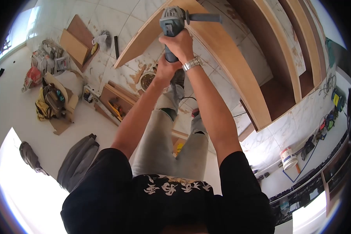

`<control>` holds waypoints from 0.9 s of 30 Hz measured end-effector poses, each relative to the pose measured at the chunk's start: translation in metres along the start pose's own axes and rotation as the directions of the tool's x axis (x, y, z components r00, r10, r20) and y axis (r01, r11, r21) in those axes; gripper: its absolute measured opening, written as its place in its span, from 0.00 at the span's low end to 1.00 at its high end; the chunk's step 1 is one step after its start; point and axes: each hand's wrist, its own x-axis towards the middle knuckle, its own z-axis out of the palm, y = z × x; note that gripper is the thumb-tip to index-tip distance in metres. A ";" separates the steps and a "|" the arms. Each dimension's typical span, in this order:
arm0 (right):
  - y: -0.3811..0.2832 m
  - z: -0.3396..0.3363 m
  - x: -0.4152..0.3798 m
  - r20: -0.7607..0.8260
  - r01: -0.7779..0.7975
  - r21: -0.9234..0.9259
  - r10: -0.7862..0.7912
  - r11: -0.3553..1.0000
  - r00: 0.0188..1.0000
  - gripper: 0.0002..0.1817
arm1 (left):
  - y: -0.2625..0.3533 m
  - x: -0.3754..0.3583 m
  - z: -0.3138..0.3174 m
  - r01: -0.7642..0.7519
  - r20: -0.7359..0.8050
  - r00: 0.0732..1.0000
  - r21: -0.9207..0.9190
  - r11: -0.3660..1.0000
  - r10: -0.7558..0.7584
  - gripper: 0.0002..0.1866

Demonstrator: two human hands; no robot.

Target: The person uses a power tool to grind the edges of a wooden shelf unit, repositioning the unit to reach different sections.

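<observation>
A grey angle grinder (172, 28) is held out in front of me, over the corner of a pale wooden cabinet frame (218, 54). My right hand (180, 43), with a metal watch on its wrist, is wrapped around the grinder body just behind its head. Lower down, my left hand (167, 71) closes on the rear end of the tool. The grinder's side handle (205, 17) sticks out to the right with no hand on it. Its disc is hidden from this angle.
Open cabinet compartments (279, 93) extend to the right. Wood strips (119, 99) and a round container (147, 80) lie near my feet. Boards (76, 43), bags (46, 58) and a tool bag (54, 99) are at left. A white bucket (288, 158) stands at right.
</observation>
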 end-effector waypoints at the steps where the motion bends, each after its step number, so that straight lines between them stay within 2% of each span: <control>1: -0.004 0.008 0.010 0.002 -0.011 -0.006 0.011 1.000 1.000 0.34 | 0.008 0.007 -0.005 0.010 0.000 1.000 -0.018 1.000 -0.010 0.27; 2: -0.009 0.013 0.017 0.001 -0.023 -0.010 0.023 1.000 1.000 0.34 | 0.013 0.013 -0.010 0.022 0.003 1.000 -0.035 0.999 -0.022 0.27; 3: -0.013 0.015 0.024 0.059 -0.043 -0.010 0.043 0.999 0.997 0.37 | 0.014 0.019 -0.014 0.013 0.012 1.000 -0.117 0.993 -0.012 0.28; 6: -0.016 0.025 0.030 -0.015 -0.036 -0.072 0.035 0.997 0.999 0.42 | 0.029 0.016 -0.012 0.005 0.003 1.000 -0.193 0.981 -0.004 0.28; 7: -0.016 0.025 0.031 0.026 -0.080 -0.051 0.082 0.995 0.996 0.45 | 0.027 0.018 -0.016 0.019 0.091 0.996 -0.249 0.968 0.004 0.27; 10: -0.006 0.021 0.023 0.052 -0.187 -0.050 0.189 0.981 0.981 0.45 | 0.018 0.013 -0.015 0.070 0.089 0.995 -0.203 0.977 -0.053 0.26; 11: -0.001 0.016 0.016 0.045 -0.160 -0.037 0.161 0.986 0.986 0.45 | 0.005 0.017 -0.017 0.114 0.059 0.993 -0.138 0.984 -0.107 0.26; 14: 0.016 -0.003 -0.015 -0.043 -0.219 -0.012 0.218 0.976 0.975 0.44 | -0.026 0.002 -0.007 0.085 0.119 0.990 -0.110 0.990 -0.072 0.26; 15: 0.023 -0.011 -0.027 -0.061 -0.236 -0.002 0.236 0.972 0.970 0.44 | -0.036 -0.004 -0.002 0.145 0.067 0.988 -0.031 0.989 -0.142 0.27; 18: 0.057 -0.038 -0.061 -0.122 -0.255 0.059 0.260 0.965 0.958 0.42 | -0.047 -0.038 0.028 0.190 0.140 0.972 -0.010 0.982 -0.187 0.28; 21: 0.083 -0.064 -0.106 -0.297 -0.279 0.065 0.286 0.958 0.911 0.39 | -0.072 -0.065 0.050 0.225 0.230 0.943 0.093 0.970 -0.240 0.28; 23: 0.114 -0.074 -0.128 -0.407 -0.323 0.053 0.316 0.945 0.857 0.36 | -0.087 -0.075 0.062 0.251 0.351 0.893 0.129 0.959 -0.281 0.31; 24: 0.119 -0.081 -0.137 -0.437 -0.357 0.052 0.343 0.933 0.832 0.36 | -0.095 -0.078 0.066 0.260 0.406 0.864 0.148 0.954 -0.298 0.32; 27: 0.110 -0.091 -0.151 -0.428 -0.433 0.044 0.409 0.900 0.806 0.36 | -0.112 -0.081 0.067 0.257 0.406 0.851 0.232 0.938 -0.333 0.33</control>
